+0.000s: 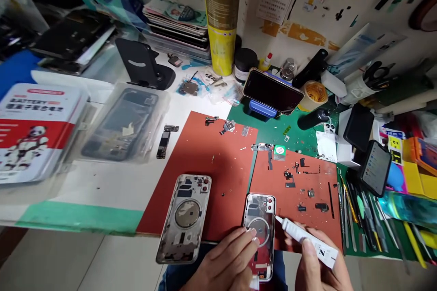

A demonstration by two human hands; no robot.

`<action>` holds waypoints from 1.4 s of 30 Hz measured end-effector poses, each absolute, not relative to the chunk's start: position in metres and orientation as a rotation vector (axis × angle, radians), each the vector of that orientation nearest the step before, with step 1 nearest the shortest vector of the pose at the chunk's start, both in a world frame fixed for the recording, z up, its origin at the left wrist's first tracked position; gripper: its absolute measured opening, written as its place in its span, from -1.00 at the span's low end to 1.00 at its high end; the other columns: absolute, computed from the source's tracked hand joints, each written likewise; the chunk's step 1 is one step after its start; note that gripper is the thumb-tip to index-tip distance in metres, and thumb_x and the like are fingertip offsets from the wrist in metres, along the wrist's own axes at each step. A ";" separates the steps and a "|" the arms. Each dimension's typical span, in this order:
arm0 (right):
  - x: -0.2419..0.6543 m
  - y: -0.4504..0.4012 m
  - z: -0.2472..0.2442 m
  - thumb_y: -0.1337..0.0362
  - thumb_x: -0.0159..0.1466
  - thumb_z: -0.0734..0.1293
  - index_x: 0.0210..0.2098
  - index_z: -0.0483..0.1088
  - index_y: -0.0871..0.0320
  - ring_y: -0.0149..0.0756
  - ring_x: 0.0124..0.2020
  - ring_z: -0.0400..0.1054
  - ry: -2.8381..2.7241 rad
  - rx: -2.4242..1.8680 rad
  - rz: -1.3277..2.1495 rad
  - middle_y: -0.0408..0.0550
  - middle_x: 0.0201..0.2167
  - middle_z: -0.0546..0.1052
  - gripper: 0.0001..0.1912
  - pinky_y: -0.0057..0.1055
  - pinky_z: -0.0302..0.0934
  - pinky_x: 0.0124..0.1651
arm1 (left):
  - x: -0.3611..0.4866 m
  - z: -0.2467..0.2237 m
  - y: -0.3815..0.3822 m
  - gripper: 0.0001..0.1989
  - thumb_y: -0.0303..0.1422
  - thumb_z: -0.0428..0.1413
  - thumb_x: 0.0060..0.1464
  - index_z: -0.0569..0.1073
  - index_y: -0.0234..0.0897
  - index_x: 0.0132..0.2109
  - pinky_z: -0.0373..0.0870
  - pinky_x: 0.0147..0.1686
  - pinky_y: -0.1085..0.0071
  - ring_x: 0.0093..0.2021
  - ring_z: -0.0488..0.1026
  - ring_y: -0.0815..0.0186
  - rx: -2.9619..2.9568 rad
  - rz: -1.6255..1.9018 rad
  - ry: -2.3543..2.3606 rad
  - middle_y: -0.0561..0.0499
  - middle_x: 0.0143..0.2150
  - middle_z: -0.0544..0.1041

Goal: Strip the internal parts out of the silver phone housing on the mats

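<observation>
My left hand lies over the left side of a phone back housing, fingers together and gripping it. The housing's bare inside faces up, with a round ring in the middle and camera holes at the top right. A small white piece shows under my left hand, too hidden to name. My right hand is closed on a white glue tube, its thin nozzle tip at the housing's upper right edge. Left of my left hand, a second phone back housing lies inside-up at the table's front edge.
Small phone parts are scattered on the red-brown mat. Tweezers and other hand tools line the right side. A phone on a blue stand, a spray can and a bagged housing stand or lie farther back.
</observation>
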State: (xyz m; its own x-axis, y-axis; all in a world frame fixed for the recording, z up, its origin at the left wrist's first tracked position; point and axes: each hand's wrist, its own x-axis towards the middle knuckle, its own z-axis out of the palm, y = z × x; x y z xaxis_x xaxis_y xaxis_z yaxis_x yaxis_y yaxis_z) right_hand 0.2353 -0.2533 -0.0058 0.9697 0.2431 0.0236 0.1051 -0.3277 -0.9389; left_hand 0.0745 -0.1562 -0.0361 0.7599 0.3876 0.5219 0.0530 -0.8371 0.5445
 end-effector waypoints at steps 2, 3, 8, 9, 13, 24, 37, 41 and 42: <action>0.233 -0.248 -0.011 0.08 0.23 0.62 -0.09 0.61 0.25 -0.23 -0.46 0.64 -0.242 -1.909 0.121 0.05 -0.32 0.75 -0.59 -0.50 0.54 -0.36 | 0.077 -0.034 -0.154 -0.74 -0.53 -0.08 0.47 0.47 -0.35 -0.18 0.46 0.36 0.11 0.33 0.50 0.11 2.412 0.869 0.334 -0.20 0.06 0.72; 0.232 -0.246 -0.013 0.08 0.23 0.62 -0.09 0.61 0.24 -0.23 -0.44 0.65 -0.235 -1.915 0.127 0.05 -0.31 0.75 -0.60 -0.50 0.54 -0.35 | 0.078 -0.034 -0.153 -0.77 -0.52 -0.03 0.46 0.47 -0.34 -0.18 0.46 0.36 0.09 0.33 0.51 0.10 2.395 0.879 0.346 -0.20 0.07 0.72; 0.225 -0.242 -0.020 0.08 0.27 0.59 -0.06 0.61 0.22 -0.21 -0.32 0.66 -0.248 -1.998 0.129 0.06 -0.24 0.75 -0.62 -0.47 0.53 -0.23 | 0.083 -0.035 -0.150 -0.77 -0.44 0.01 0.47 0.48 -0.32 -0.21 0.50 0.33 0.07 0.30 0.53 0.09 2.366 0.878 0.390 -0.22 0.09 0.71; 0.223 -0.242 -0.022 0.06 0.28 0.58 -0.05 0.61 0.23 -0.18 -0.31 0.66 -0.266 -2.032 0.106 0.08 -0.23 0.75 -0.60 -0.43 0.53 -0.23 | 0.083 -0.034 -0.149 -0.71 -0.44 -0.04 0.49 0.47 -0.32 -0.24 0.50 0.33 0.08 0.31 0.53 0.09 2.376 0.870 0.387 -0.24 0.07 0.72; 0.221 -0.242 -0.026 0.02 0.32 0.54 -0.04 0.60 0.26 -0.11 -0.29 0.66 -0.337 -2.115 0.043 0.11 -0.23 0.74 -0.57 -0.34 0.53 -0.22 | 0.084 -0.034 -0.145 -0.57 -0.47 -0.20 0.52 0.45 -0.33 -0.28 0.48 0.34 0.10 0.33 0.50 0.09 2.415 0.869 0.379 -0.27 0.00 0.74; 0.220 -0.238 -0.024 0.06 0.34 0.54 -0.08 0.60 0.24 -0.09 -0.28 0.68 -0.435 -2.140 0.027 0.11 -0.24 0.74 -0.64 -0.29 0.57 -0.19 | 0.082 -0.038 -0.146 -0.67 -0.51 -0.08 0.47 0.48 -0.33 -0.27 0.57 0.28 0.11 0.23 0.59 0.08 2.327 0.870 0.391 -0.24 0.04 0.73; 0.223 -0.238 -0.023 0.06 0.36 0.52 -0.09 0.59 0.22 -0.09 -0.27 0.68 -0.495 -2.170 0.044 0.09 -0.24 0.74 -0.66 -0.29 0.55 -0.16 | 0.089 -0.047 -0.156 -0.61 -0.21 0.23 0.35 0.48 -0.24 0.22 0.61 0.03 0.02 0.08 0.57 0.08 2.196 0.963 0.551 -0.16 0.21 0.54; 0.223 -0.241 -0.025 0.07 0.34 0.53 -0.07 0.60 0.23 -0.09 -0.29 0.67 -0.484 -2.148 0.052 0.11 -0.24 0.74 -0.66 -0.29 0.56 -0.23 | 0.089 -0.044 -0.157 -0.62 -0.21 0.22 0.35 0.48 -0.23 0.22 0.61 0.03 0.02 0.08 0.57 0.08 2.187 0.954 0.607 -0.16 0.22 0.54; 0.223 -0.241 -0.025 0.08 0.34 0.54 -0.07 0.60 0.23 -0.09 -0.30 0.67 -0.481 -2.147 0.049 0.10 -0.24 0.74 -0.66 -0.30 0.55 -0.24 | 0.090 -0.044 -0.157 -0.62 -0.21 0.22 0.35 0.48 -0.23 0.22 0.61 0.03 0.02 0.08 0.57 0.08 2.186 0.951 0.614 -0.16 0.22 0.54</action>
State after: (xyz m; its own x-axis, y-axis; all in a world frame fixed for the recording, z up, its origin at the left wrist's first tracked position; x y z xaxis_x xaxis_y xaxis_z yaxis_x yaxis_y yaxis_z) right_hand 0.2229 -0.2411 -0.0254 0.9232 0.3570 0.1422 0.3211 -0.5135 -0.7958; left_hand 0.0897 -0.1574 -0.0436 0.6240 0.6369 0.4528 0.1508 -0.6667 0.7299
